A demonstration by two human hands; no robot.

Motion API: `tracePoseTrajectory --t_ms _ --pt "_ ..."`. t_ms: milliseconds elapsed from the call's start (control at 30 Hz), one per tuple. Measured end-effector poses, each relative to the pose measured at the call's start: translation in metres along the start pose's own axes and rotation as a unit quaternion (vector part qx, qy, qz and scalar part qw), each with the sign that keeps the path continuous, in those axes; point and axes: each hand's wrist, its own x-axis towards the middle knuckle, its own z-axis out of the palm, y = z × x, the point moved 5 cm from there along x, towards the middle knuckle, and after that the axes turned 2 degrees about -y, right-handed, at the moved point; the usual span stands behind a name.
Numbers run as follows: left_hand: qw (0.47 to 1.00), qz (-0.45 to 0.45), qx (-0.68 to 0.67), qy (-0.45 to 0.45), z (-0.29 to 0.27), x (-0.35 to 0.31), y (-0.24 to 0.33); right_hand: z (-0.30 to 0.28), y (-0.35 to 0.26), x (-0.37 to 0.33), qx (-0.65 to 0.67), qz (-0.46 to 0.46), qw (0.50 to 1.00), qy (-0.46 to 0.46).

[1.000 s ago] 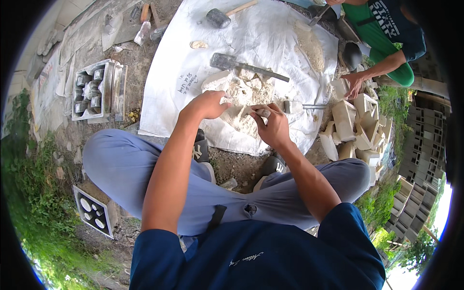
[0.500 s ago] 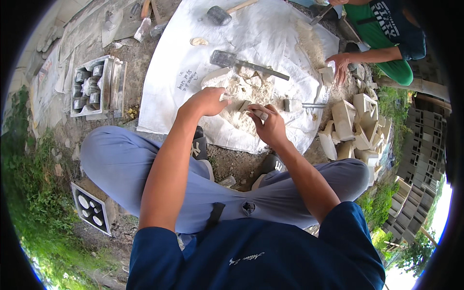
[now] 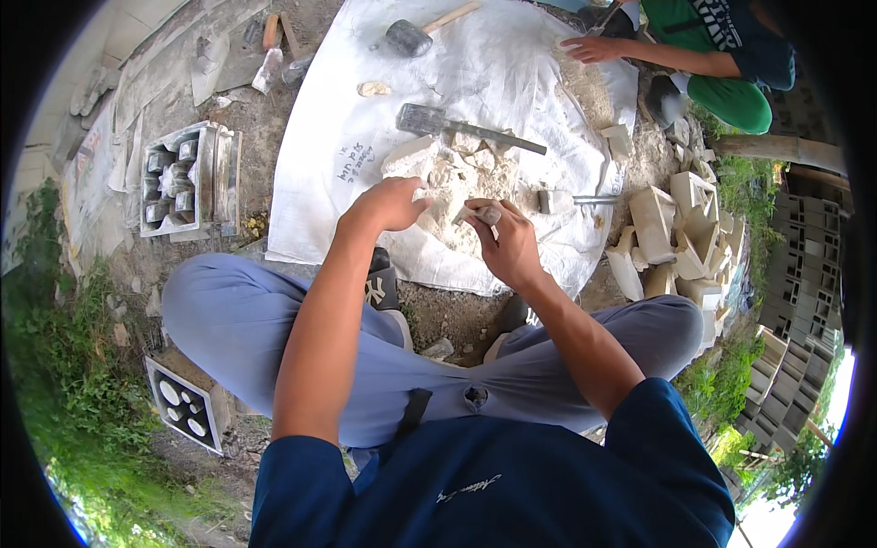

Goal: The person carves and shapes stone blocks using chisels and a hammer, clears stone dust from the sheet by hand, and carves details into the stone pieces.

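Note:
My right hand point(image 3: 508, 239) is closed round a short tool with a rounded butt point(image 3: 490, 216); most of it is hidden by my fingers, so its kind is unclear. Beneath it lies a heap of pale crumbled stone point(image 3: 461, 228) on a white sheet point(image 3: 315, 137). To its left, my left hand point(image 3: 391, 203) has its fingers bent at the heap's edge, with a whitish bit at the fingertips that I cannot make out. Larger pale lumps point(image 3: 482, 159) rest at the heap's far side. Just beyond them lies a dark-headed mallet point(image 3: 422, 119) with a long grey handle.
Another mallet point(image 3: 409, 38) lies at the far edge, and a grey-headed hammer point(image 3: 554, 202) right of the heap. Pale cut blocks point(image 3: 653, 224) are piled at right. A metal mould point(image 3: 174, 178) stands at left. At upper right, a co-worker's hand point(image 3: 594, 49) reaches over the sheet.
The co-worker's hand has moved up and left, away from the pale block. My right hand has tilted the tool slightly; my left hand stays close to the heap. The whole view has shifted a little.

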Motion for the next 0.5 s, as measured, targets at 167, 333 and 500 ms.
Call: tracePoseTrajectory --t_ms 167,333,500 --pt "1.000 -0.020 -0.016 0.004 0.000 -0.002 -0.006 0.008 0.016 -0.006 -0.043 0.033 0.998 -0.039" --pt "0.999 -0.045 0.000 -0.004 0.005 -0.005 -0.022 0.007 -0.010 0.002 -0.032 -0.023 0.999 -0.001" --pt "0.999 -0.042 -0.013 -0.012 0.002 0.001 -0.020 0.022 0.009 0.003 -0.046 0.037 0.997 -0.051"
